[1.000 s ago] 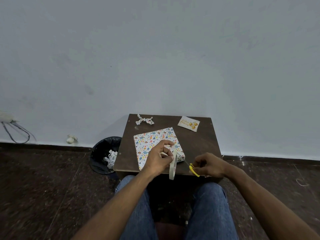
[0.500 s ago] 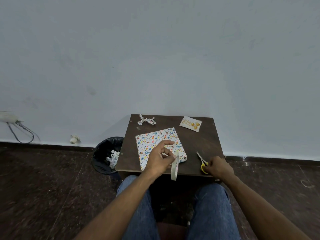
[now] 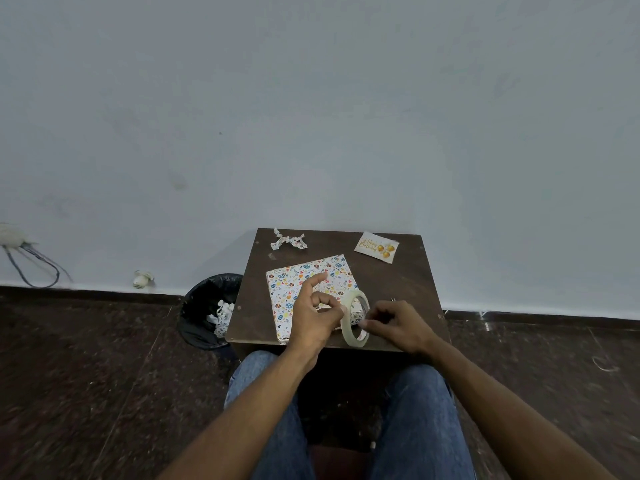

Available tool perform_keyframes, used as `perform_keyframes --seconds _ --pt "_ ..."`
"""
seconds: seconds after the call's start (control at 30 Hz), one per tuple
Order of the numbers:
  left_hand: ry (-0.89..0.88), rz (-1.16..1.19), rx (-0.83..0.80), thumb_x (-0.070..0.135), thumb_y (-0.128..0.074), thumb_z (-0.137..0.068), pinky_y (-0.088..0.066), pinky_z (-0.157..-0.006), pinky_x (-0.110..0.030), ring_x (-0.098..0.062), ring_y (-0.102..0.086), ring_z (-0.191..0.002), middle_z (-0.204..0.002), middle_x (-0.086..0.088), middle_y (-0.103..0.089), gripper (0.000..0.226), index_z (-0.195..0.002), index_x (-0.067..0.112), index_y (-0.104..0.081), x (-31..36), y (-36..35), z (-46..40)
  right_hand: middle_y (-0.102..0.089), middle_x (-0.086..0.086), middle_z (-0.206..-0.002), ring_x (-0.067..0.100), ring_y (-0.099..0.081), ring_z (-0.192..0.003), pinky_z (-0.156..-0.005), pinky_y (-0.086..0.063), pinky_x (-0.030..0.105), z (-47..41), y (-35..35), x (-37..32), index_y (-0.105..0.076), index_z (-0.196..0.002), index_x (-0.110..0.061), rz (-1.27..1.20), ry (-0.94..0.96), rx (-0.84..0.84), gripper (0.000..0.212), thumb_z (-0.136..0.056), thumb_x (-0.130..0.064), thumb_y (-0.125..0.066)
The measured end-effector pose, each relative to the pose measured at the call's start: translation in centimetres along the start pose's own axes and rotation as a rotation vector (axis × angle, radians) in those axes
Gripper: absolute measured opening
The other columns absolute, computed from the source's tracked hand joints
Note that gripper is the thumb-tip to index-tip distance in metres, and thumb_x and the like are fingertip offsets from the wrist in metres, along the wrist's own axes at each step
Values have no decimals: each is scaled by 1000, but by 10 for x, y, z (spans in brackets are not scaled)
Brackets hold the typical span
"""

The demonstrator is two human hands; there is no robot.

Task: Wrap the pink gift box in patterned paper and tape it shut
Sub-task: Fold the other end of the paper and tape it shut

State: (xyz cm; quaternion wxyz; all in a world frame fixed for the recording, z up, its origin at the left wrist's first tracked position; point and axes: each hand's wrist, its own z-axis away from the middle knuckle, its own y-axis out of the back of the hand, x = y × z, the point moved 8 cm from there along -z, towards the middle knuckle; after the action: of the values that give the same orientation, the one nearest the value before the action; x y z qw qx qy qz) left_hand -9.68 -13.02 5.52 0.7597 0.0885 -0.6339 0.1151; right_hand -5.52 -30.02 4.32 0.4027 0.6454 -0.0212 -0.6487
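Note:
The gift box (image 3: 301,282), covered in white paper with coloured egg and heart prints, lies flat on the small dark table (image 3: 398,278). No pink shows. My left hand (image 3: 313,323) hovers over the box's near right corner and holds a pale tape roll (image 3: 346,329) upright, index finger stretched out. My right hand (image 3: 401,323) is just right of the roll, its fingertips pinched against the roll's lower rim. Only a dark tip of the scissors (image 3: 393,300) shows behind my right hand.
A paper bow (image 3: 289,240) and a birthday card (image 3: 376,246) lie at the table's far edge. A black bin (image 3: 204,306) with paper scraps stands left of the table. My knees in jeans sit under the near edge, and the wall is close behind.
My right hand set the yellow-handled scissors down on the table's right side, then moved left to the tape roll. My left hand turned the roll to face the camera more.

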Motion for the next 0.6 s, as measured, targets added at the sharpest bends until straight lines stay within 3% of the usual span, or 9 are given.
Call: perform_keyframes --seconds 0.07,0.17,0.23,0.33,0.5,0.6 --pt "27 40 9 -9 -71 -75 -53 -86 -41 -17 -60 -91 -77 6 -61 69 -127 32 -51 -1 0 0 -71 -4 -83 11 -65 -77 -70 -50 26 -1 -7 -16 -72 -88 -23 -10 66 -34 21 -82 -44 -76" --pt "64 74 34 -11 -72 -75 -54 -76 -35 -16 -60 -86 -81 3 -59 75 -131 35 -51 -4 2 0 -67 -7 -82 8 -61 -76 -68 -49 30 -5 -13 -24 -64 -82 -37 114 117 -9 28 -74 -63 -71" --pt "98 107 41 -12 -73 -74 -58 -69 -40 -17 -61 -79 -82 1 -59 78 -132 35 -51 -7 3 0 -65 -10 -79 7 -59 -74 -66 -49 31 -8 -14 -24 -63 -80 -33 160 129 31 25 -77 -55 -74" --pt "134 167 13 -18 -69 -75 -58 -77 -50 -16 -62 -77 -79 1 -59 80 -132 35 -51 -8 3 1 -63 -13 -76 7 -59 -73 -65 -48 29 -6 -17 -25 -63 -78 -25 162 162 56 20 -82 -40 -76" --pt "206 284 -41 -23 -56 -81 -60 -75 -36 -25 -71 -83 -97 -11 -63 69 -130 26 -51 -13 2 1 -66 -11 -79 6 -60 -73 -65 -48 28 1 -8 -22 -65 -80 -22 212 144 141 14 -84 -33 -74" --pt "168 145 -41 -15 -60 -84 -55 -71 -28 -22 -69 -94 -107 -8 -63 60 -129 24 -56 -15 7 -2 -61 -13 -80 6 -56 -75 -63 -44 28 3 9 -10 -56 -75 -31 343 56 234 18 -85 -35 -70"
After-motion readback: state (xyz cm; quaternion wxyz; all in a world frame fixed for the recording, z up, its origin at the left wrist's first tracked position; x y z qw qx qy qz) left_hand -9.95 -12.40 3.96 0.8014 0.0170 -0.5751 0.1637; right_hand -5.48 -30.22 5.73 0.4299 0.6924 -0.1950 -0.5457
